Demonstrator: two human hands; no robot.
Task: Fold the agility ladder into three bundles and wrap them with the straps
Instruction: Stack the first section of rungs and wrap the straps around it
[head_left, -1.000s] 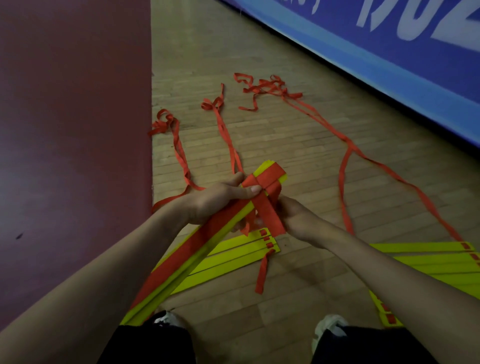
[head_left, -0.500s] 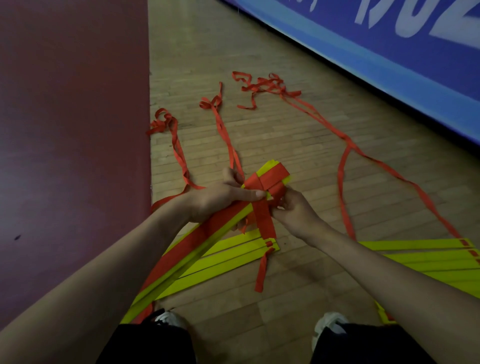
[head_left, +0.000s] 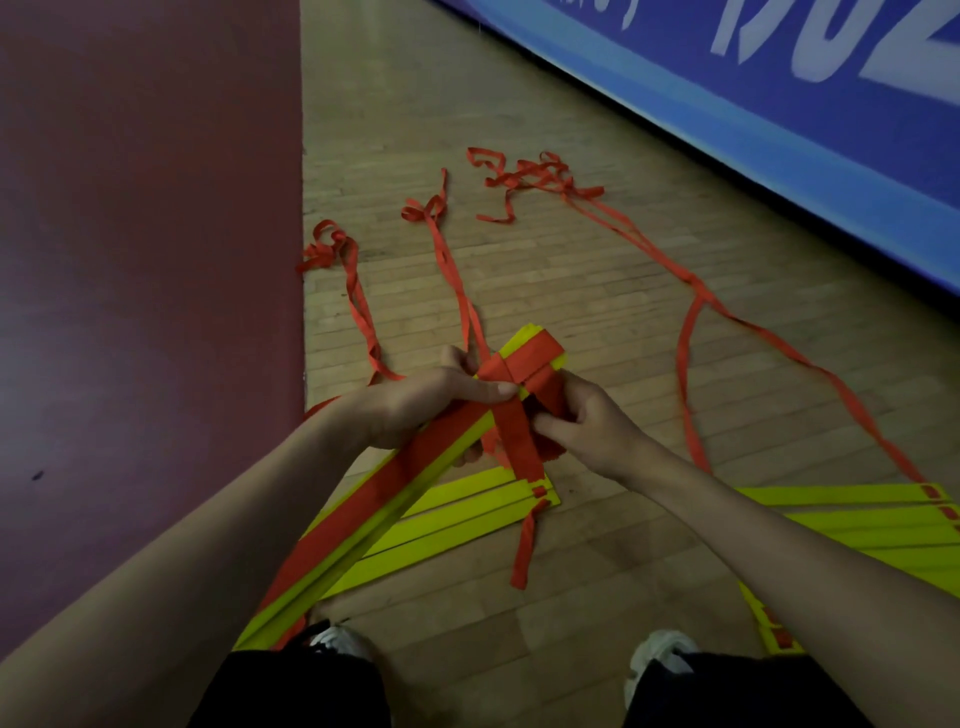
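Held bundle: a stack of flat yellow plastic ladder rungs (head_left: 415, 491) with red webbing along its top face, lifted off the pale wooden floor (head_left: 597, 312). Its long axis runs from 7 o'clock, near the left shoe, to 1 o'clock. The far end lies just past both hands.

Left hand (head_left: 426, 405): grips the stack from the 9 o'clock side. The thumb lies flat across the top and pins the crossing of the wide red webbing strap (head_left: 517, 436); the other fingers curl underneath.

Right hand (head_left: 597, 431): at 3 o'clock of the crossing, touching the stack. Its fingers (head_left: 550, 422) are curled and pinch the strap turns on the near side. The strap lies across the long axis.

Judgement: the wrap is under way near the far end. The right hand is nearer the free strap, so the next turn falls to it, and the left acts as the clamp.

Two more yellow rung stacks lie flat on the floor: one directly beneath the held bundle (head_left: 467, 517), the other at 4 o'clock (head_left: 852, 530). Loose red strap tails (head_left: 452, 270) trail towards 12 o'clock.
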